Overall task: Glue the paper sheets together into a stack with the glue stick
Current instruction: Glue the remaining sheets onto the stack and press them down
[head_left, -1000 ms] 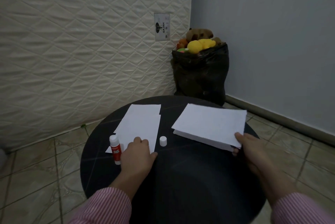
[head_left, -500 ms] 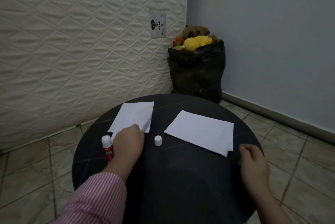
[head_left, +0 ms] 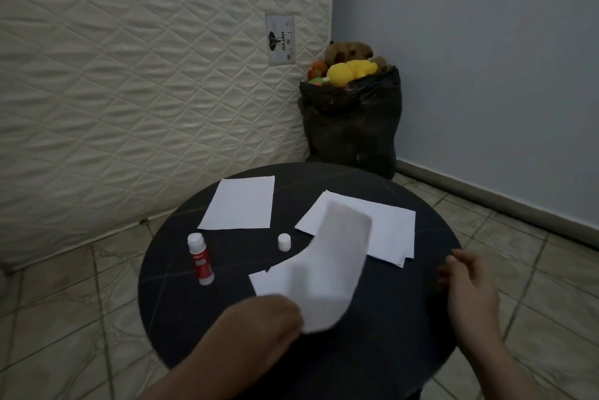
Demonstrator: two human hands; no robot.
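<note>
Looks like a room in someone's home, probably a spare room or storage corner. A quilted mattress (head_left: 146, 82) stands on its side against the left wall, brand tag (head_left: 280, 40) showing. In the corner between it and a plain blue-grey wall (head_left: 486, 59) sits a black bin bag (head_left: 351, 127) stuffed with plush toys (head_left: 348, 61), a yellow one and a brown one on top. The floor (head_left: 64, 318) is glazed beige tile with a skirting strip (head_left: 505, 202) along the right wall. A small round dark surface (head_left: 405, 318) stands on the tiles near the mattress. Dim indoor light, nothing shop-like or office-like about it.
</note>
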